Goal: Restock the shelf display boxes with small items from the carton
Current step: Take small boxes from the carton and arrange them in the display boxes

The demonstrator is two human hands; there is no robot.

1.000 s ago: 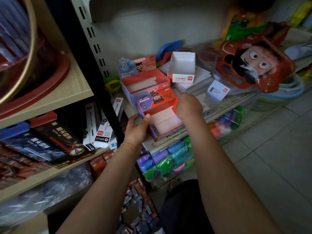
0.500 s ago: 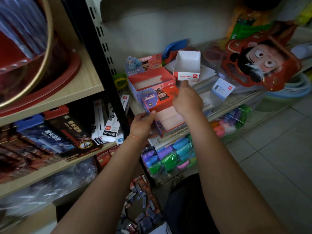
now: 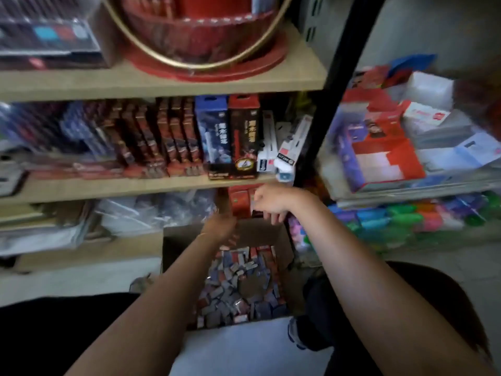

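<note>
An open brown carton (image 3: 273, 237) stands on the floor between my knees, holding several small red and blue packets (image 3: 238, 283). My left hand (image 3: 220, 227) is over the carton's far edge and is motion-blurred, so its fingers cannot be read. Just below the wooden shelf edge my right hand (image 3: 271, 203) hovers above the carton's far right corner, fingers loosely curled and hanging, holding nothing that I can see. The red and purple display box (image 3: 379, 161) sits on the wire shelf at the right, with a white box (image 3: 425, 116) behind it.
A black upright post (image 3: 333, 104) separates the wooden shelves from the wire shelf. Boxed packs (image 3: 227, 137) line the middle wooden shelf; plastic-wrapped goods (image 3: 151, 210) lie below. Colourful cases (image 3: 401, 218) fill the space under the wire shelf. A round red container (image 3: 206, 36) sits on top.
Both hands have left the display box and come down and left over the carton. My view has swung left and down, so the display boxes now sit at the right.
</note>
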